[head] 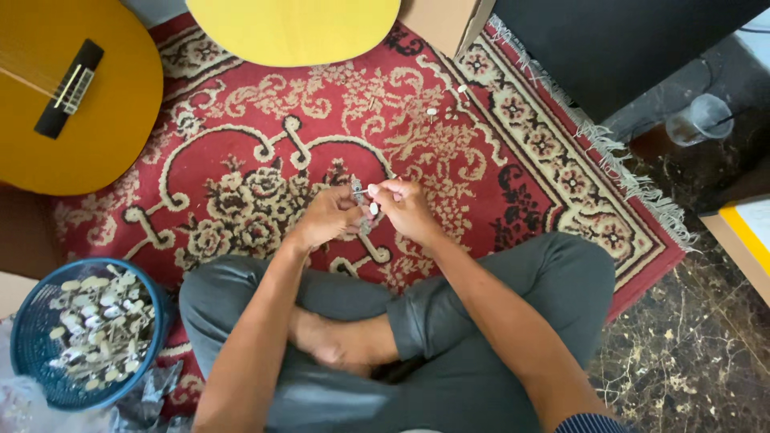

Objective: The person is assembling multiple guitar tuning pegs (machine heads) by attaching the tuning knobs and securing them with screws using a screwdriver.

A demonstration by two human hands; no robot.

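We sit cross-legged with both forearms reaching forward over our knees, hands meeting above the red patterned rug [513, 152]. Our left hand [327, 216] and right hand [407, 208] each have fingers pinched on a small metal tuning peg [362, 199] held between them.

- We're seeing a tan cardboard box [446, 22] sitting at the top edge, right of centre.
- Crumpled clear plastic bags [148, 394] are lying bottom left.

Both hands, left hand [327, 218] and right hand [407, 208], pinch a small metal guitar tuning peg [362, 196] above the red patterned rug [497, 160]; a blue basket [32, 337] of pegs sits nearby.
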